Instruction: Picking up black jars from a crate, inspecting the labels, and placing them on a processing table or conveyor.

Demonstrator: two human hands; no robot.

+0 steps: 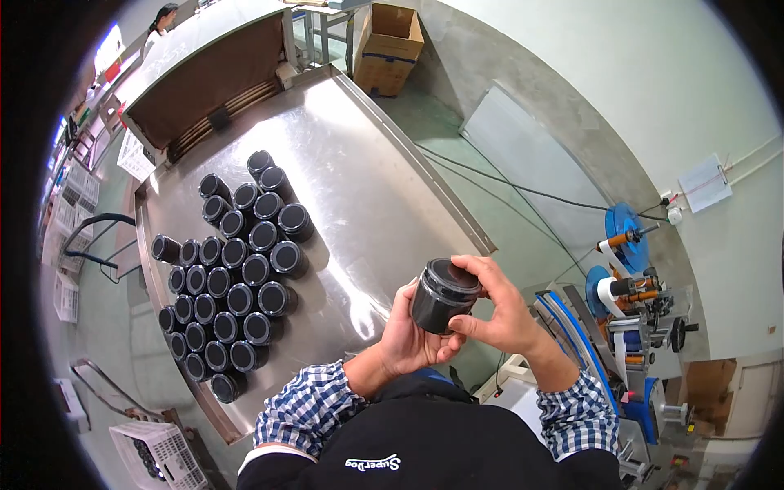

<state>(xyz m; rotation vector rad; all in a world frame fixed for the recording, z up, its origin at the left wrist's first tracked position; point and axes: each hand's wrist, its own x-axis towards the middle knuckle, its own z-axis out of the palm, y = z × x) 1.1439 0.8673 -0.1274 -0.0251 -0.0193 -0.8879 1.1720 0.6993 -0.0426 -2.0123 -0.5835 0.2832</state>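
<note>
Both my hands hold one dark jar with a black lid [446,296] above the near right edge of a stainless steel table [367,202]. My left hand [411,343] cups it from the left and below. On its right side, my right hand [499,306] has fingers at the lid and the thumb low on the body. Several similar black-lidded jars [235,252] stand upright in a close group on the table's left part. Checked sleeve covers are on both forearms.
A labelling machine with blue reels [627,237] stands at right. Beyond the table are a machine housing [208,73] and an open cardboard box [389,52]. A white crate with jars [160,453] is at lower left, a cart handle [98,217] at left. A person [160,26] is far off.
</note>
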